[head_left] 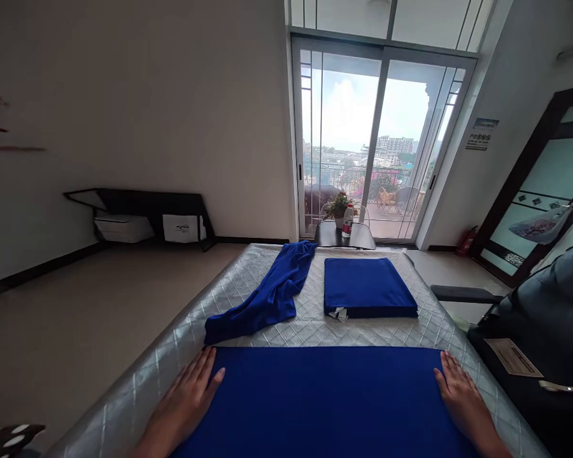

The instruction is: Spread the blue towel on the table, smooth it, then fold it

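Note:
A smooth blue cloth (325, 401) lies spread flat across the near part of a silvery quilted mattress (310, 331). On its left edge, close to the far corner, rests my left hand (188, 397), fingers stretched forward and thumb apart. My right hand (461, 391) lies the same way on the opposite edge, fingertips near the far right corner. Beyond the cloth sits a neat stack of folded blue cloth (367, 286), with white tags showing at its front. Left of that stack, a crumpled blue cloth (272, 292) stretches diagonally over the mattress.
Past the mattress, a small dark table (358, 236) holds a potted plant (339, 207) and a bottle (347, 221), before sliding glass doors (348, 127). A black bag (554, 305) stands at the right. White boxes (184, 228) sit on a low black rack along the left wall.

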Demonstrator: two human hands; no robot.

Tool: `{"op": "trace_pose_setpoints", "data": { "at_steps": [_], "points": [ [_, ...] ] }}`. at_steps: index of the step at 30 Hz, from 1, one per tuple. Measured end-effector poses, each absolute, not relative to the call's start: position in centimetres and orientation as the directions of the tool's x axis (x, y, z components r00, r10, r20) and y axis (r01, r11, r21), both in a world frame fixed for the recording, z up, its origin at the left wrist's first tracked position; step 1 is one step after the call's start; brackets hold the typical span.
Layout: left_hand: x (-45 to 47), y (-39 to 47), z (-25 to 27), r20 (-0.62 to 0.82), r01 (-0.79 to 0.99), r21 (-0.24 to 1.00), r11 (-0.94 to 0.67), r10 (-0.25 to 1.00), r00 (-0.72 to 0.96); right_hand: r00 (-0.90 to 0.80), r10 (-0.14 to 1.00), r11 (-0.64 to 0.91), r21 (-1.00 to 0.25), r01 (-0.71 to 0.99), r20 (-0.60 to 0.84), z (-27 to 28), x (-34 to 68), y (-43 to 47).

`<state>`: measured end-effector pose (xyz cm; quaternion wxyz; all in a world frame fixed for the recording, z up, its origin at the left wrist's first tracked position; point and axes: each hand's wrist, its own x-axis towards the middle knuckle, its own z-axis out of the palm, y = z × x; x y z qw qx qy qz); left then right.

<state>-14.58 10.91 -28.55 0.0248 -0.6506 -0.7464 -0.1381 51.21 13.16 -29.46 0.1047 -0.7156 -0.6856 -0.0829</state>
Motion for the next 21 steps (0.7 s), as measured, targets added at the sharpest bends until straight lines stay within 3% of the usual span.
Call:
{"op": "trace_pose_setpoints", "data": {
  "at_steps": [5,12,17,21],
  "points": [
    [-15.0,10.7,-28.5,0.221,0.98,0.182,0.074,0.968,-0.114,0.047,0.971,-0.046,-0.01,0.999,0.235,-29.7,51.4,13.2],
    [-12.3,9.5,-24.9,0.144,0.976,0.153,0.154,0.974,-0.176,0.102,0.97,-0.107,0.009,0.994,0.222,-27.2,49.8,12.4],
    [-8.4,7.4,-21.4,0.265,0.971,0.23,0.065,0.956,-0.127,0.004,0.961,0.026,-0.102,0.994,0.276,-23.8,44.5,9.9],
    [-1.4,5.8,-20.1,0.26,0.932,0.293,-0.211,0.956,0.135,-0.195,0.941,0.267,-0.252,0.93,0.276,-21.7,35.5,7.0]
  ]
}}
